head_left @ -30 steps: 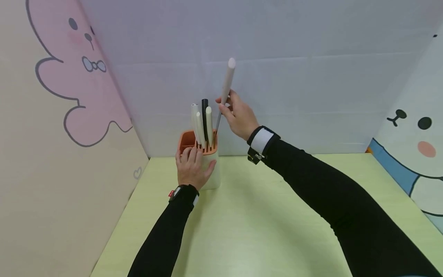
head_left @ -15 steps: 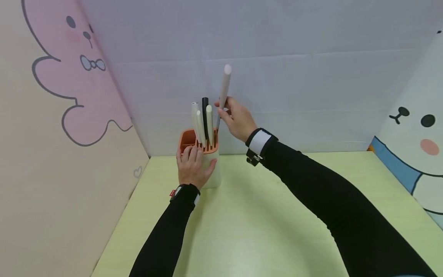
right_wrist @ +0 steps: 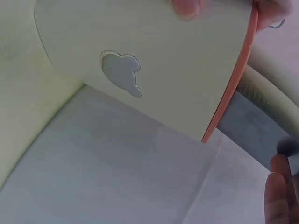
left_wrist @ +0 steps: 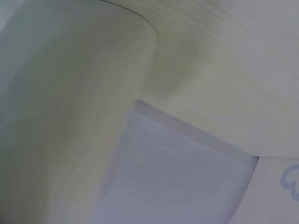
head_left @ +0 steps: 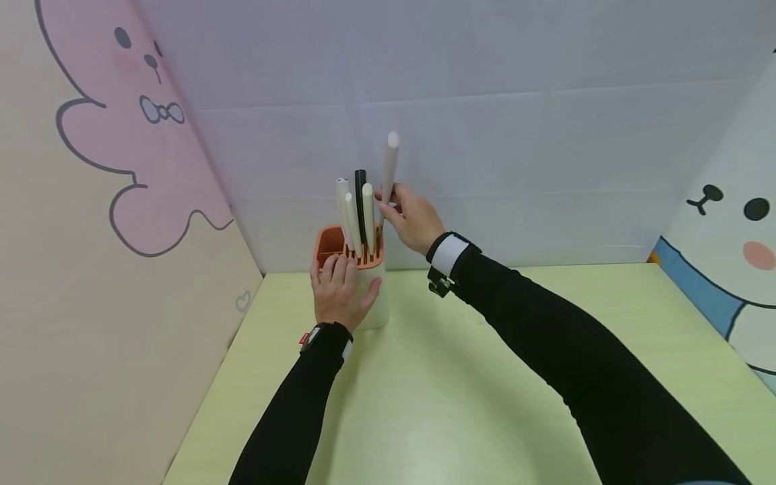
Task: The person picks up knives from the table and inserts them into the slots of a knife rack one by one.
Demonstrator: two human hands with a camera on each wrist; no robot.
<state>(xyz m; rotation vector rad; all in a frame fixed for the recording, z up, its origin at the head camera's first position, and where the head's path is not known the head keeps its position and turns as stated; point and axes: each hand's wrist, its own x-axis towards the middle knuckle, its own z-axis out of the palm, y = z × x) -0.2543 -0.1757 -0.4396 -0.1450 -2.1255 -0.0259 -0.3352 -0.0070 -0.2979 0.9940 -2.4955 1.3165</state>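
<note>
A cream knife holder (head_left: 377, 303) with an orange slotted top stands on the table near the back wall. My left hand (head_left: 339, 293) grips its front left, fingers over the rim and thumb on the front side. My right hand (head_left: 417, 219) pinches a white-handled knife (head_left: 391, 165) just below the handle. Its blade points down into a right-hand slot; in the right wrist view part of the grey blade (right_wrist: 252, 126) shows above the orange rim. The left wrist view shows only the holder's smooth side (left_wrist: 60, 102), without the hand.
Several white handles and one black handle (head_left: 361, 202) stick up from the holder, close left of the knife. An open orange compartment (head_left: 330, 239) lies at its left. The back wall (head_left: 515, 148) rises just behind, and a side wall (head_left: 121, 337) stands left.
My right hand has moved down and slightly left, so the knife sits deeper in the slot and more upright. The left hand keeps its hold on the knife holder.
</note>
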